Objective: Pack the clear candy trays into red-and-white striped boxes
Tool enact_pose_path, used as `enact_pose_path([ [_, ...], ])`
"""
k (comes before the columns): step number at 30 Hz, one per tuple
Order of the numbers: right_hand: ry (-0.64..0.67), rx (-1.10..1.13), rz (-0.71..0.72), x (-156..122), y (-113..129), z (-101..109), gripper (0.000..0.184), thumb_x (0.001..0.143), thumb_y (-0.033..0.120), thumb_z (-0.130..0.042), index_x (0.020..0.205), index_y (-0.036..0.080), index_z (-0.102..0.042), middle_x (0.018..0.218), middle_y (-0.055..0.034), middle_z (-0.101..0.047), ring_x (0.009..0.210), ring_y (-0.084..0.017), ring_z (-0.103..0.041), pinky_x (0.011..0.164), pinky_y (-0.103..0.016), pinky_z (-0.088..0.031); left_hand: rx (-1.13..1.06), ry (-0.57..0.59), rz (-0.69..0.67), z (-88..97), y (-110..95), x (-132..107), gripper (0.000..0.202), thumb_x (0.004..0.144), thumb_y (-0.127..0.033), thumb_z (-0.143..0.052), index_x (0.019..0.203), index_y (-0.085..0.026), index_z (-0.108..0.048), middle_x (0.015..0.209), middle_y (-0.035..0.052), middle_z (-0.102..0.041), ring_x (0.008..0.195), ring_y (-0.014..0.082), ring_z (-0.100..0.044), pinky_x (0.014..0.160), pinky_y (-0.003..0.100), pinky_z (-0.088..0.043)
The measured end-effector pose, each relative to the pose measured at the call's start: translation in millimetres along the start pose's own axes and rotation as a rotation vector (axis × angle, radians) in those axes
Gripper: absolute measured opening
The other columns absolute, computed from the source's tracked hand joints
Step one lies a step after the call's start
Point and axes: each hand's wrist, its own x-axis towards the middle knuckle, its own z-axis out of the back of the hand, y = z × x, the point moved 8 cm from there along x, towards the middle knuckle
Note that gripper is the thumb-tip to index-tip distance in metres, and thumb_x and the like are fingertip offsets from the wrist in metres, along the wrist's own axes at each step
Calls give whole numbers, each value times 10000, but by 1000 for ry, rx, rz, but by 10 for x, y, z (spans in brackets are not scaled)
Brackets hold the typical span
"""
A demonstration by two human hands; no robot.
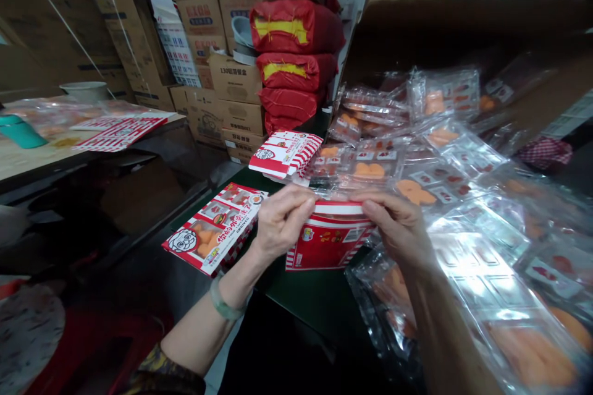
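Observation:
Both my hands pinch the top edge of a red and white striped card sleeve (328, 237) held upright over the dark green table (301, 302). My left hand (281, 219) grips its left corner, fingers closed. My right hand (398, 225) grips the right corner, fingers closed as well. A finished pack (213, 228) with a cartoon face and orange pieces lies flat just left of my left hand. A stack of flat striped sleeves (285, 154) sits behind the hands.
Clear plastic trays (463, 197) with orange pieces are heaped across the right side, in front of a large open carton (463, 24). Red sacks (294, 61) and cardboard boxes (231, 80) stand behind. A wooden table (28, 157) with more sleeves is at the left.

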Motion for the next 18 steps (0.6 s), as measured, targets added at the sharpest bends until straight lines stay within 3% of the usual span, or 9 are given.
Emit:
enact_pose_path([
  [4, -192, 29, 180, -150, 30, -19, 280, 963, 333, -428, 991, 303, -705, 1011, -21, -673, 1006, -178, -596, 911, -332, -436, 73, -40, -217, -25, -107, -153, 231, 864, -125, -552, 1059, -182, -662, 969, 96, -698, 874, 168, -664, 771, 283, -526],
  [11, -290, -6, 249, -235, 86, -113, 209, 923, 226, -479, 985, 291, -667, 1074, -31, -620, 1051, -183, -565, 942, -368, -425, 202, 31, -317, -12, -161, -157, 230, 890, -190, -536, 1101, -192, -628, 975, 105, -672, 892, 202, -633, 774, 353, -517],
  [14, -295, -49, 233, -267, 86, -103, 184, 912, 204, -493, 947, 282, -655, 1031, -27, -626, 992, -171, -583, 888, -352, -445, 216, 52, -317, -29, -158, -189, 241, 880, -246, -571, 1117, -219, -603, 1019, 100, -648, 928, 211, -626, 792, 374, -525],
  [18, -226, 37, 258, -256, 3, -90, 126, 872, 198, -569, 940, 277, -640, 1015, -17, -629, 933, -156, -600, 809, -321, -470, 119, -15, -179, -53, -73, -179, 498, 719, -384, -762, 1145, -206, -573, 1125, 126, -598, 1030, 245, -600, 832, 388, -527],
])
